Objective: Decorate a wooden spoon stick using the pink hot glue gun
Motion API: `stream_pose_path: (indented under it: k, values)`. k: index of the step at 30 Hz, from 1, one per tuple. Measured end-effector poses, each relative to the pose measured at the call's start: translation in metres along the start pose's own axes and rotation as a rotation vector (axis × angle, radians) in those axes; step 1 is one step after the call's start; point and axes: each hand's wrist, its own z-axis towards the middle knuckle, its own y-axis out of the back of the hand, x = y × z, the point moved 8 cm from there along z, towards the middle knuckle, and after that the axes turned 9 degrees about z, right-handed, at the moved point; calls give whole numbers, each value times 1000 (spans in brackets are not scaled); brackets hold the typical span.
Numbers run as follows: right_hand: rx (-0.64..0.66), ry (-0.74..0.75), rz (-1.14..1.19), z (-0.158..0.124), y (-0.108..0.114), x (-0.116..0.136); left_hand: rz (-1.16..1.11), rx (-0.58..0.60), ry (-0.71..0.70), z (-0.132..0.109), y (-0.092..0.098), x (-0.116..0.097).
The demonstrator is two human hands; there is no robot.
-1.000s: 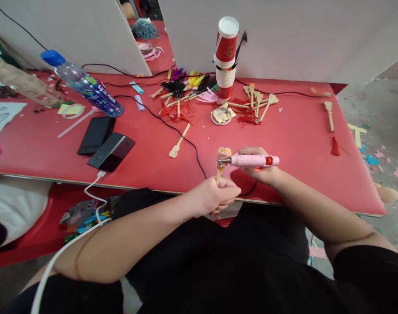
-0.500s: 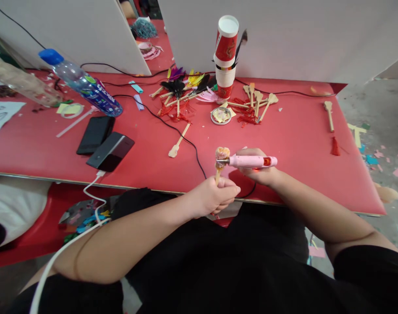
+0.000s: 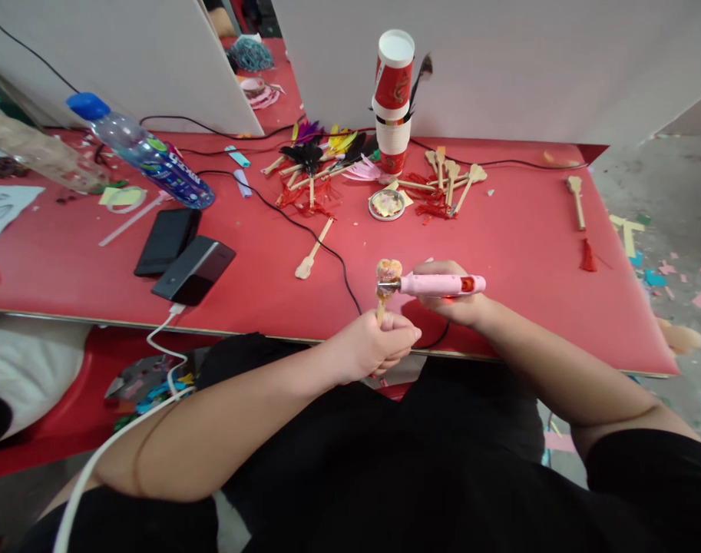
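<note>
My left hand (image 3: pixel 377 347) is closed around the handle of a small wooden stick (image 3: pixel 381 310), holding it upright over the table's front edge. Its rounded, lobed head (image 3: pixel 389 269) looks pale orange and brownish, with shiny patches. My right hand (image 3: pixel 451 307) is wrapped round a pink soldering iron (image 3: pixel 442 285), held level with its metal tip pointing left. That tip meets or overlaps the stick's head; I cannot tell how firmly they touch. Part of the right hand's fingers is behind the iron, and an orange-red glow shows in its handle.
On the red table (image 3: pixel 517 269) lie a loose wooden stick (image 3: pixel 312 253), a small round dish (image 3: pixel 387 204), several tasselled sticks (image 3: pixel 451 180) and feathers (image 3: pixel 307 157). Paper cups (image 3: pixel 395 77) stand behind. Left are a bottle (image 3: pixel 154 157), a phone (image 3: pixel 166 240) and a power bank (image 3: pixel 193 270).
The view has shifted very slightly. Both hands, the wooden stick and the soldering iron keep almost the same pose to each other.
</note>
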Motion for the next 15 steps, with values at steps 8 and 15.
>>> stream_pose_path:
  k: [8, 15]
  values:
    - [-77, 56, -151, -2, 7, 19, -111, 129, -60, 2, -6, 3]
    - [-160, 2, -91, -7, 12, 20, -125, 181, -98, 4, -6, 1]
